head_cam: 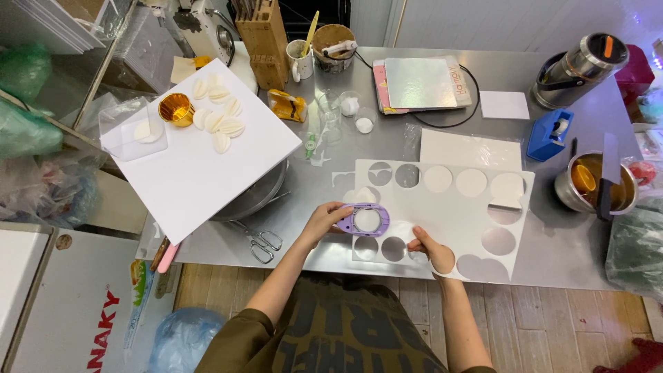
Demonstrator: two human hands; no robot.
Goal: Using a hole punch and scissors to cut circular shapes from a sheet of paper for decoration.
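holding the purple circle punch [366, 220] in my left hand [323, 222], i have it slid over the near left part of the white paper sheet [476, 207], and a white disc shows through its round window. my left fingers are clamped on the punch's left end, thumb on top; the punch sits just beyond those fingertips, toward the sheet's middle. my right hand [431, 250] pinches the sheet's near edge, fingers closed on the paper, just beside the punch and to its right.

judging by the sheet, the work looks well along: round holes already run along the far row and the near row, with grey table [580, 235] showing through several. some plain paper is left between the rows and at the left, so i reckon a few more discs could come out.

farther out, a white board [200, 166] lies tilted at the left, carrying a cluster of folded white paper rounds [219, 117] and a gold foil cup [176, 108]. scissors [261, 243] lie on the table near my left wrist. a blue tape dispenser [550, 135] stands at the right.
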